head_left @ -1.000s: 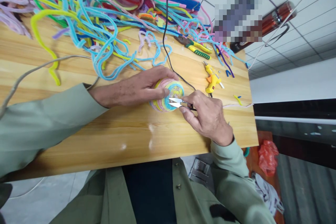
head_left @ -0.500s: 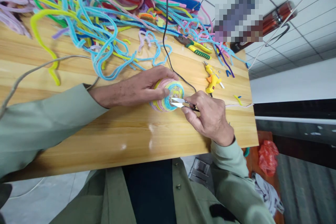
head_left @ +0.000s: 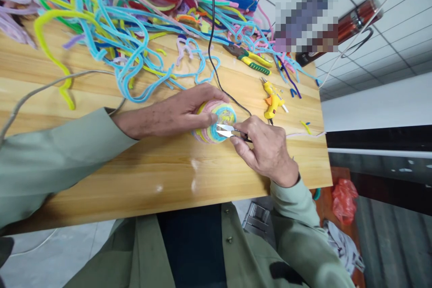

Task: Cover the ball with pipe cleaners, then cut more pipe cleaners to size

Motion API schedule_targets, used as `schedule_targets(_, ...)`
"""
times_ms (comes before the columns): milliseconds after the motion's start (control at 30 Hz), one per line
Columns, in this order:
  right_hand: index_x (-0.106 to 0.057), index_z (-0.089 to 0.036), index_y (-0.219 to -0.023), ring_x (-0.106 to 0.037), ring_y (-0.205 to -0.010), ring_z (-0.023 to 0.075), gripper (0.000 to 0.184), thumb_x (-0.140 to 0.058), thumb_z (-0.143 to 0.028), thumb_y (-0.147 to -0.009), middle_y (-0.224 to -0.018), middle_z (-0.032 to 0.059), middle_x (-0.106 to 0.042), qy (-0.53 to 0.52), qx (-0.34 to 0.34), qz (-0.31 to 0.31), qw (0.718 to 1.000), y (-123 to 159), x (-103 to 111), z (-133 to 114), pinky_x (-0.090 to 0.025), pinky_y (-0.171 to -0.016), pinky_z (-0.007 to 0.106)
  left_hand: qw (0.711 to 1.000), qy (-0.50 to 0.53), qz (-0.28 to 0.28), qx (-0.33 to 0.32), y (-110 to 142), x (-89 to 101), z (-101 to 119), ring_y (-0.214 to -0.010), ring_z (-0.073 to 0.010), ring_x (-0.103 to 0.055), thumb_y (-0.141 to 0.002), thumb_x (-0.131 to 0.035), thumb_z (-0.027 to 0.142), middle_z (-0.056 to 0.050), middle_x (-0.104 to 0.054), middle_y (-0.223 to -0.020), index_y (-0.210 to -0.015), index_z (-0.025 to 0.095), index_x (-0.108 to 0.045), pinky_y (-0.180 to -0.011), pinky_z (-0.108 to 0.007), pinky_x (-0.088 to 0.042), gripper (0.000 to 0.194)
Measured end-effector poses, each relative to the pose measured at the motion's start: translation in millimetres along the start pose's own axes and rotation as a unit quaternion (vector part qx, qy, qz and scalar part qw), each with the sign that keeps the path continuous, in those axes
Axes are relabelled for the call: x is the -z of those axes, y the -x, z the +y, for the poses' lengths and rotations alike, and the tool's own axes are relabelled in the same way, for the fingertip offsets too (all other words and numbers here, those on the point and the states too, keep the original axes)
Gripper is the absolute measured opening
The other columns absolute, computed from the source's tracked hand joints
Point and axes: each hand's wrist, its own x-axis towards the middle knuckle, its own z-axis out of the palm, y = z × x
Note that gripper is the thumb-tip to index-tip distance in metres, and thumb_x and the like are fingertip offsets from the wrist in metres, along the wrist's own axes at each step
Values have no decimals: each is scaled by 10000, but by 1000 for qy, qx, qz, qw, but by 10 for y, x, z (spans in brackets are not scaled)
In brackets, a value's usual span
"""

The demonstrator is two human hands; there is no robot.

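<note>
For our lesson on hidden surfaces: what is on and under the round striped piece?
The left hand lies on the piece; the right hand holds open scissors over its face, contact unclear. Table shows around it; what is directly under it is covered.

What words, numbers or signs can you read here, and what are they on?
None that I can read.
Red flask: a pale mark near the blurred patch might be lettering, but it's too small and fuzzy to read.
Yellow glue gun: no readable writing.
Pliers: no readable writing.
Scissors in the right hand: no readable writing.
</note>
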Motion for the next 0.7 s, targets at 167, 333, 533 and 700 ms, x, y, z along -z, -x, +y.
schedule_targets(167,-693,-146,-1119,-638,-674,167,220,-564,-324,-1121,-845,44,-711,-7,-4,13,1000,24,4,22,-458,-597,314,1000,8,2,-4,-5,5,-11,-1314,-332,-644,-1019,-543,803,-119,-703,-1435,-1406,272,-697,-1232,-486,-496,675)
schedule_targets(333,-683,-146,-1141,-660,-691,170,213,-554,-314,-1126,-855,48,-729,-18,5,28,999,16,-14,21,-467,-603,315,1000,7,2,-1,-4,3,-14,-1319,-333,-638,-1018,-545,807,-119,-710,-1426,-1412,274,-700,-1232,-492,-501,681)
schedule_targets(533,-706,-142,-1132,-639,-671,165,248,-527,-315,-1135,-847,45,-711,6,-4,-1,1000,-7,4,-30,-439,-582,316,1000,8,3,-3,2,-11,-18,-1328,-331,-631,-1018,-536,821,-118,-701,-1446,-1420,281,-694,-1249,-493,-484,691)
schedule_targets(700,-693,-159,-1111,-630,-670,158,213,-553,-319,-1120,-823,36,-700,-9,-3,9,1000,35,-4,6,-446,-594,305,1000,6,1,-6,1,-9,-11,-1323,-329,-635,-1027,-536,805,-130,-694,-1449,-1410,257,-693,-1246,-493,-483,688)
